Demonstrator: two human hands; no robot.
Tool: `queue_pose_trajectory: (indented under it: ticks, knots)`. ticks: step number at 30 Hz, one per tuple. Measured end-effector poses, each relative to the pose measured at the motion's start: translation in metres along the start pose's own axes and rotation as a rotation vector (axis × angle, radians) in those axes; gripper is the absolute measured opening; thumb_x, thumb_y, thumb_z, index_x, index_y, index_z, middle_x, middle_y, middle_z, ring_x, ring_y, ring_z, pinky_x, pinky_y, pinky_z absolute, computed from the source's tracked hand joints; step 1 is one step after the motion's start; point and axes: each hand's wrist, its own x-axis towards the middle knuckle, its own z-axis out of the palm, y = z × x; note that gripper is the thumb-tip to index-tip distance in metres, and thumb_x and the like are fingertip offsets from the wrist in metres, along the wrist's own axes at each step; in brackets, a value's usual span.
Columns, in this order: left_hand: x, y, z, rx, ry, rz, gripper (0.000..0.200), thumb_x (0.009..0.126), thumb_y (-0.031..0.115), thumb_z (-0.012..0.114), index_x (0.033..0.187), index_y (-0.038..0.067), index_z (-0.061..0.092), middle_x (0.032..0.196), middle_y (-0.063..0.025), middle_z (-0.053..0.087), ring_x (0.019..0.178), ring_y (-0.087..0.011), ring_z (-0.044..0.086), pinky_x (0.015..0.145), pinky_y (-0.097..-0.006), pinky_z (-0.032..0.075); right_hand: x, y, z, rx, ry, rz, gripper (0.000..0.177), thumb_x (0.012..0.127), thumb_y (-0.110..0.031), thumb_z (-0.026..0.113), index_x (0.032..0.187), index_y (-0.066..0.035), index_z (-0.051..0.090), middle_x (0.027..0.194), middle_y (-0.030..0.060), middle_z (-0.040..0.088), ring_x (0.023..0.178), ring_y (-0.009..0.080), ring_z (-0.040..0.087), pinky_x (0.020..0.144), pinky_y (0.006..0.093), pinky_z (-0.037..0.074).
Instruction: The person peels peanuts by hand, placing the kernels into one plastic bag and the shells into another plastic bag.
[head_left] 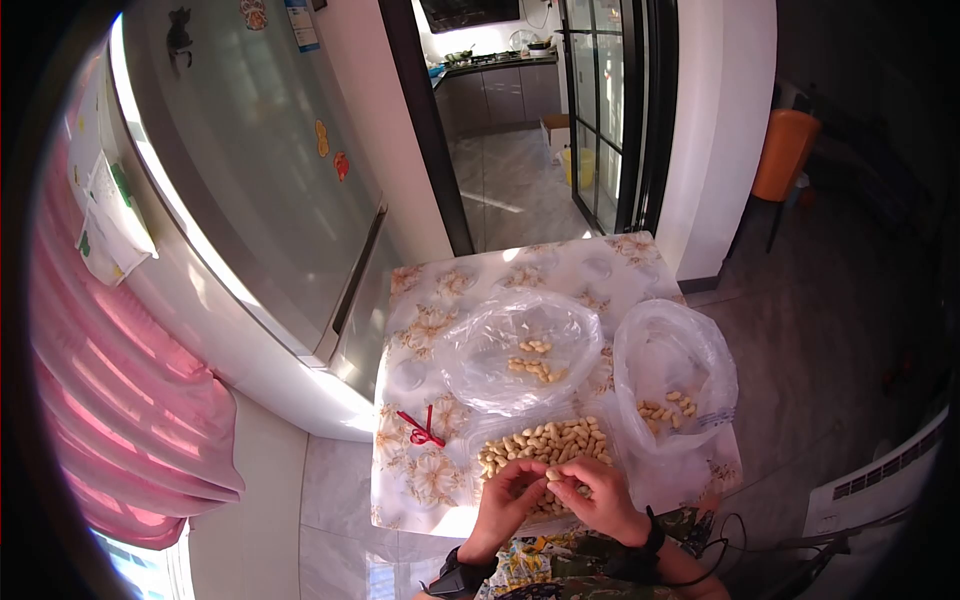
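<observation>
1. Both hands closed on one item: left hand (510,497) and right hand (603,500), bottom centre of the frame, with the fingertips of each pinched onto a single peanut (553,474) held between them. Dark bands on both wrists.
2. Peanut: sits where the two sets of fingertips meet, over the near edge of the pile. Pale beige, oblong; too small to tell whether it is shelled.
3. Pile of peanuts (545,442): lower centre, just beyond the hands, spread on clear plastic. Same pale beige, many pieces, lying close together.
4. Red ribbon (422,430): left of the pile, loose on the cloth.
5. Right bag (672,345): clear plastic, mouth open, right of the pile; a small number of peanuts at its bottom.
6. Centre bag (520,335): clear plastic, opened wide, beyond the pile; a few peanuts inside.
7. Table (430,300): centre of the frame, covered in a pale cloth with a tan flower print.
8. Refrigerator (250,180): upper left, silver door beside the table. Magnets on the door, papers on its side; their writing is too small to read.
9. Pink curtain (120,400): left edge.
10. Yellow bucket (580,165): upper centre, on the floor by a glass door.
11. Orange chair (785,150): upper right.
</observation>
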Motion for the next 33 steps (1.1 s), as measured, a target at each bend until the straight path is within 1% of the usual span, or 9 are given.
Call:
queue_pose_trajectory:
  ticks: [9, 15, 21, 25, 27, 29, 30, 32, 33]
  knots:
    - [-0.002, 0.004, -0.002, -0.012, -0.043, -0.055, 0.02, 0.095, 0.004, 0.063, 0.115, 0.002, 0.061, 0.104, -0.0006, 0.066, 0.092, -0.0074, 0.061, 0.082, -0.022, 0.049, 0.07, -0.038, -0.03, -0.187, 0.103, -0.126, 0.018, 0.079, -0.01, 0.079, 0.089, -0.002, 0.067, 0.074, 0.0073, 0.065, 0.061, 0.0168, 0.064, 0.056, 0.0289, 0.048]
    - [-0.002, 0.001, -0.005, -0.023, -0.055, -0.072, 0.02, 0.096, 0.006, 0.062, 0.115, 0.002, 0.061, 0.104, 0.0003, 0.066, 0.092, -0.0064, 0.06, 0.082, -0.0215, 0.048, 0.113, -0.028, -0.025, -0.388, 0.107, -0.221, 0.018, 0.082, -0.017, 0.076, 0.087, -0.003, 0.066, 0.075, 0.0074, 0.066, 0.062, 0.0207, 0.066, 0.056, 0.0313, 0.049]
    - [-0.002, -0.001, -0.005, -0.054, -0.063, -0.057, 0.02, 0.095, 0.008, 0.065, 0.114, 0.002, 0.062, 0.103, -0.001, 0.066, 0.091, -0.0068, 0.06, 0.08, -0.0219, 0.049, 0.132, -0.011, -0.016, -0.49, 0.073, -0.141, 0.021, 0.084, -0.021, 0.073, 0.093, -0.004, 0.067, 0.079, 0.0086, 0.068, 0.066, 0.0234, 0.067, 0.06, 0.0344, 0.052]
    - [-0.003, 0.002, -0.006, -0.035, -0.065, -0.06, 0.02, 0.096, 0.007, 0.063, 0.115, 0.002, 0.061, 0.102, -0.0002, 0.066, 0.092, -0.0067, 0.06, 0.082, -0.0216, 0.048, 0.12, -0.016, -0.019, -0.486, 0.109, -0.094, 0.022, 0.084, -0.021, 0.074, 0.098, -0.005, 0.067, 0.083, 0.0087, 0.068, 0.069, 0.0234, 0.067, 0.062, 0.0344, 0.052]
    - [-0.003, 0.004, -0.005, -0.023, -0.062, -0.065, 0.019, 0.097, 0.006, 0.061, 0.115, 0.002, 0.061, 0.101, 0.0009, 0.065, 0.092, -0.0064, 0.059, 0.083, -0.0215, 0.047, 0.101, -0.024, -0.021, -0.327, 0.022, -0.083, 0.025, 0.084, -0.021, 0.074, 0.102, -0.006, 0.067, 0.085, 0.0085, 0.068, 0.071, 0.0223, 0.066, 0.063, 0.0334, 0.052]
    - [-0.004, 0.006, -0.005, -0.048, -0.03, -0.089, 0.018, 0.097, 0.005, 0.061, 0.114, 0.002, 0.061, 0.102, 0.0005, 0.064, 0.093, -0.0065, 0.059, 0.084, -0.0218, 0.047, 0.079, -0.025, -0.022, -0.226, -0.084, -0.059, 0.019, 0.084, -0.02, 0.074, 0.096, -0.006, 0.068, 0.085, 0.008, 0.067, 0.07, 0.0221, 0.066, 0.062, 0.0327, 0.051]
    - [-0.003, 0.004, -0.005, -0.049, -0.034, -0.094, 0.018, 0.097, 0.005, 0.061, 0.114, 0.002, 0.061, 0.102, 0.0005, 0.064, 0.093, -0.0065, 0.059, 0.084, -0.0218, 0.047, 0.067, -0.025, -0.023, -0.236, -0.135, -0.041, 0.018, 0.083, -0.02, 0.075, 0.094, -0.006, 0.068, 0.084, 0.0076, 0.067, 0.071, 0.0222, 0.066, 0.063, 0.0329, 0.051]
    - [-0.001, -0.003, -0.005, -0.09, 0.085, 0.056, 0.016, 0.097, 0.005, 0.06, 0.113, 0.002, 0.061, 0.105, 0.0002, 0.063, 0.097, -0.0068, 0.057, 0.086, -0.0224, 0.046, 0.048, -0.019, -0.023, -0.249, -0.181, -0.017, 0.017, 0.083, -0.02, 0.075, 0.092, -0.006, 0.069, 0.083, 0.0072, 0.066, 0.072, 0.0224, 0.066, 0.063, 0.0332, 0.051]
    - [-0.001, -0.003, -0.004, -0.09, 0.079, 0.052, 0.016, 0.097, 0.005, 0.06, 0.113, 0.002, 0.061, 0.105, 0.0002, 0.063, 0.097, -0.0068, 0.057, 0.086, -0.0224, 0.046, 0.039, -0.014, -0.024, -0.323, -0.225, -0.034, 0.022, 0.082, -0.022, 0.076, 0.096, -0.007, 0.069, 0.088, 0.0075, 0.066, 0.078, 0.0232, 0.065, 0.067, 0.0342, 0.051]
